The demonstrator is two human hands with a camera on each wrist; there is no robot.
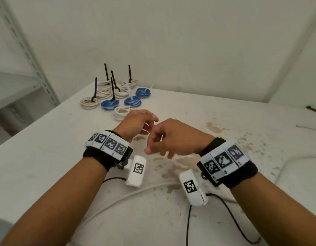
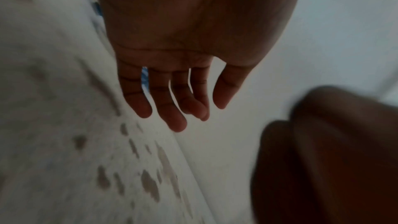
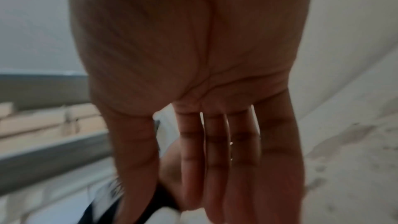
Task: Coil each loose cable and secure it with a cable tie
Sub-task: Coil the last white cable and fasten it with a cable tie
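Surface: stained white table (image 1: 47,157).
Loose cable: white cable (image 1: 118,197) lies nearest, under the forearms.
Left hand (image 1: 136,123): empty, fingers relaxed.
Right hand (image 1: 175,137): empty, fingers loosely extended.
Far: tied coils (image 1: 116,96), white and blue.
Writing: none readable.

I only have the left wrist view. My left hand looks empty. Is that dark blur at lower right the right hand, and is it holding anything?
Observer: Yes, that's the right hand. The right wrist view shows its fingers straight and holding nothing.
Operator: Any finished coils around?
Observer: The head view shows a group of coils at the table's far left, several with black ties sticking up.
Operator: Anything left to coil?
Observer: A white cable lies uncoiled on the table, near the forearms.
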